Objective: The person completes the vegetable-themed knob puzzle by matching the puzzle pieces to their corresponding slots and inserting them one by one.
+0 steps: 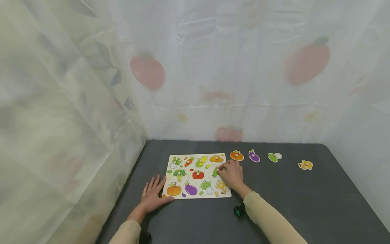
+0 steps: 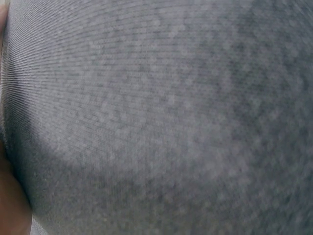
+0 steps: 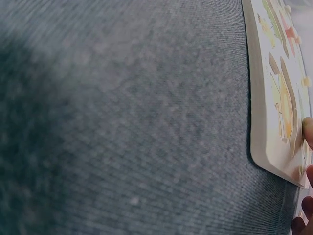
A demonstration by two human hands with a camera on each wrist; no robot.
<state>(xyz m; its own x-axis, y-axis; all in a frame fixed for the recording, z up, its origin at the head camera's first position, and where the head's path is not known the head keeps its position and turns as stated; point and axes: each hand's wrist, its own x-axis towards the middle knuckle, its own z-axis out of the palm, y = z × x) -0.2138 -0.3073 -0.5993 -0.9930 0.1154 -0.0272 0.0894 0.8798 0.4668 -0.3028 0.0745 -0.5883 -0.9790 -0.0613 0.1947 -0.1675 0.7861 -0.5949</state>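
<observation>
Wooden and flat, the puzzle board (image 1: 197, 176) lay on the dark grey table (image 1: 304, 203), near its left side and close to the person. The left hand (image 1: 153, 197) rested flat beside the board's near left corner, fingers spread and straight, the thumb against the board's edge, holding nothing. The right hand (image 1: 232, 173) sat over the board's right side with fingers curled down at a green piece (image 1: 215, 172); it seemed to pinch that piece's peg, though the fingers hid the contact. Four loose pieces lay on the table in a row right of the board: an orange one (image 1: 236, 155), an eggplant (image 1: 254, 156), a green-and-white one (image 1: 275, 157) and, well apart, a yellow one (image 1: 306, 165). The pieces looked thin, stiff and light, likely best taken by the small peg on top between thumb and forefinger, since their edges sat flush in the cut-outs. The board could slide on the cloth, so a steadying palm made sense. The wrist views showed mostly blurred cloth and the board's rim (image 3: 259, 112).
</observation>
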